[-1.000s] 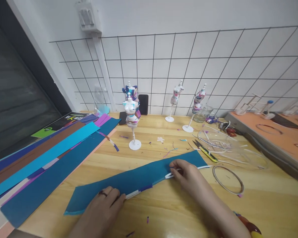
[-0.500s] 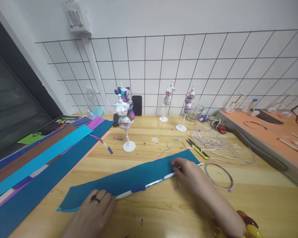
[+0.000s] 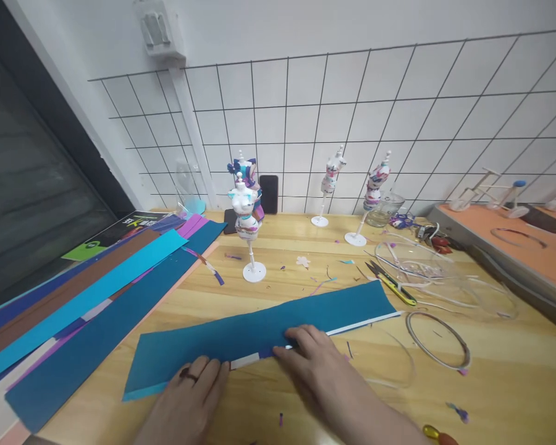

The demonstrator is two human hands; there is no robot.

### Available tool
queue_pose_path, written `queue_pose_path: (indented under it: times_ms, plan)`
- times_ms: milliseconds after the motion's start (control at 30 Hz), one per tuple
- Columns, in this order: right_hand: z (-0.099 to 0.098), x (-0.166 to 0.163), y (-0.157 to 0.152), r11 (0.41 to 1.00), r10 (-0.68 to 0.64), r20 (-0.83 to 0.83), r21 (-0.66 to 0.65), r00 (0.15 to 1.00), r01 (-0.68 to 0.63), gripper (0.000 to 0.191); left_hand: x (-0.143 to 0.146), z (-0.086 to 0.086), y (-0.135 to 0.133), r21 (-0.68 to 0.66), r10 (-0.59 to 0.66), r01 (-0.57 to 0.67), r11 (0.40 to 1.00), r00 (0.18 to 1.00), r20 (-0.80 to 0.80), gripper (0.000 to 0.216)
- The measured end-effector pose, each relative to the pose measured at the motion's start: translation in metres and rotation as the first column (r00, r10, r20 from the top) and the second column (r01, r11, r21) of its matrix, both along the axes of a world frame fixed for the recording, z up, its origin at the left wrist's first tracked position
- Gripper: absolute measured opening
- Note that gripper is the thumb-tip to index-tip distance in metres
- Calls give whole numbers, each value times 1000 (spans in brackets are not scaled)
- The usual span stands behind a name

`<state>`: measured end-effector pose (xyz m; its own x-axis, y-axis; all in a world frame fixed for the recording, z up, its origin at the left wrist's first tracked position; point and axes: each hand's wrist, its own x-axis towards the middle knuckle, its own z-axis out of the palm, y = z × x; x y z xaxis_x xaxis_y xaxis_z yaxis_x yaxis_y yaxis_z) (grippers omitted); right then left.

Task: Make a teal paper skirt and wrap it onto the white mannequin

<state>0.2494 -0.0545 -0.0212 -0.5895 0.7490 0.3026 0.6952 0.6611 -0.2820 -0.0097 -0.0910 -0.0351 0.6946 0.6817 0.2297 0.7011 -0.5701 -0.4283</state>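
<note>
A long teal paper strip (image 3: 254,323) lies slantwise across the wooden table in front of me. Along its near edge runs a narrow band of white and purple pieces (image 3: 245,361). My left hand (image 3: 189,395), with a dark ring on it, presses on this edge near the left end, its fingers curled and close together. At the middle of the same edge is my right hand (image 3: 317,364), thumb and fingertips closed on the band. Parts of the edge are hidden under both hands.
Several small white dress-form stands (image 3: 254,272) stand at the back, some wrapped in coloured scraps. Coloured strips (image 3: 97,296) are piled at left. Yellow-handled snips (image 3: 393,285), a wire ring (image 3: 438,340) and clear tubing (image 3: 417,266) lie at right. A phone (image 3: 269,194) leans on the wall.
My right hand has slid left along the near edge, from the right end to the middle, baring the white band there. My left hand stays on the edge. The view has shifted slightly.
</note>
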Motion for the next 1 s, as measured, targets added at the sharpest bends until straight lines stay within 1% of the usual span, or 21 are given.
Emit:
queue_pose_path:
  times_ms: [67,167,233,333,433,533,633,800,933,1000]
  plan:
    - [-6,-5,-3,999,-12,33,43,999,10,32,-2,0,1,26,-28,28,999,1000,9,32]
    - [-12,-6,-2,997,-37,38,74,999,34,27,-4,-3,1,45,-20,19,999,999,24,37]
    - [-11,-5,0,997,-57,28,62,998,55,24,-6,-6,0,42,-2,1,999,1000,28,35]
    - [-6,-4,2,997,-74,11,21,997,74,19,-10,-13,-3,29,5,-6,1000,999,47,37]
    - [-2,-9,2,999,-50,25,2,998,50,25,-12,-18,-4,21,6,-7,1000,998,69,38]
    - [-2,-15,2,1000,18,93,-19,995,-16,36,-13,-20,-4,33,4,-6,999,998,70,38]
    - [-4,-17,3,998,54,148,-47,988,-47,39,-12,-17,-4,50,-4,0,999,997,77,35]
    - [-6,-12,5,995,83,189,-65,978,-72,39,-6,-6,-3,32,-12,7,999,987,163,39]
    - [-6,-7,7,993,103,203,-72,974,-90,39,-2,-2,-4,17,17,-21,1000,978,206,30]
    - [-4,-5,7,993,99,191,-84,977,-84,37,-2,-1,-5,2,37,-39,999,976,214,29]
